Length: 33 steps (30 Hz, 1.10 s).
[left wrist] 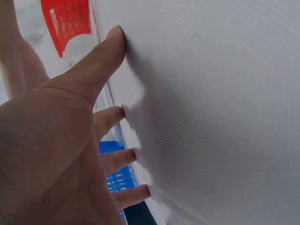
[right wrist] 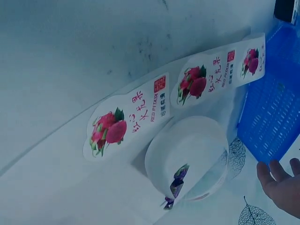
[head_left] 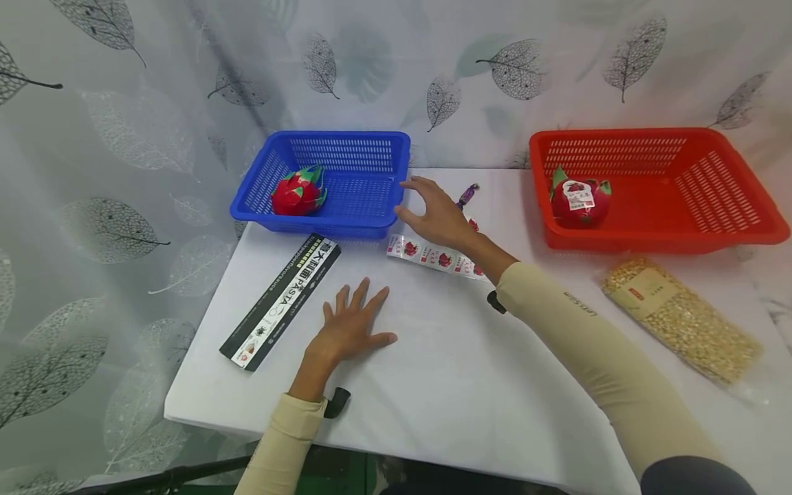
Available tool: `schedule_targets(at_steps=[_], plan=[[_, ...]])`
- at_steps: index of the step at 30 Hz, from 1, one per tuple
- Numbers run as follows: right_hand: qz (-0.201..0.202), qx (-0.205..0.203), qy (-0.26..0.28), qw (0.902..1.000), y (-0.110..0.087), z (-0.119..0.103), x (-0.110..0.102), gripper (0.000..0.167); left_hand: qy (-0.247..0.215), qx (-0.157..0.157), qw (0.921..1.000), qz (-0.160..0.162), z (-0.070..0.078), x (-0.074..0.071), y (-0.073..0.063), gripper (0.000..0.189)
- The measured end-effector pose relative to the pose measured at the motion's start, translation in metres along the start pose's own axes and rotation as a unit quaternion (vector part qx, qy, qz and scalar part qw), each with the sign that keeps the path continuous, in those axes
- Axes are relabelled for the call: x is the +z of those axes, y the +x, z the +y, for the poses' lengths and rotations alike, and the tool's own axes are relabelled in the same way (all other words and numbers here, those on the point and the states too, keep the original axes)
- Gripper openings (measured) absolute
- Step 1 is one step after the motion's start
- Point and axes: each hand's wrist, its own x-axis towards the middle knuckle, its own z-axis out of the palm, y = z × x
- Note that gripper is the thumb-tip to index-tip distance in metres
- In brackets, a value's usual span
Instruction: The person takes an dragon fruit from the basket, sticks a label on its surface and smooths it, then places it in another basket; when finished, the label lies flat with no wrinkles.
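My left hand [head_left: 353, 330] rests on the white tabletop with fingers spread, and its fingertips touch the cloth in the left wrist view. My right hand [head_left: 436, 213] reaches to the right end of the blue basket [head_left: 365, 223]. Its fingers and thumb are parted around nothing, fingertips close by the rim. Inside that basket lies a red dragon fruit [head_left: 299, 192] with green tips. Under the right hand runs a strip of dragon fruit stickers [head_left: 427, 254], partly hidden by the forearm. A purple-wrapped candy [head_left: 468, 196] lies just behind the right hand.
A black pasta box [head_left: 281, 302] lies slanted left of the left hand. The red basket [head_left: 656, 240] at the right holds another dragon fruit [head_left: 580, 199] with a label. A bag of yellow kernels [head_left: 680, 320] lies before it. A white round dish-like thing [right wrist: 187, 154] sits beside the stickers.
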Motion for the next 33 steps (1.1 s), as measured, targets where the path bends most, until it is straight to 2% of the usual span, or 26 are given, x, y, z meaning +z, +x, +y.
schedule_targets(at_steps=[8, 17, 33], plan=[[-0.005, -0.029, -0.006, 0.9996, 0.001, -0.004, 0.014, 0.068, 0.002, -0.002, 1.0000, 0.002, 0.000, -0.001, 0.000, 0.093], [0.002, -0.019, -0.001, 0.9998, 0.000, -0.003, 0.022, 0.069, -0.001, -0.002, 1.0000, 0.005, -0.001, 0.000, 0.001, 0.092], [0.011, -0.010, 0.014, 0.9998, 0.001, 0.001, 0.031, 0.069, -0.005, 0.013, 0.9990, 0.041, -0.007, 0.004, -0.004, 0.083]])
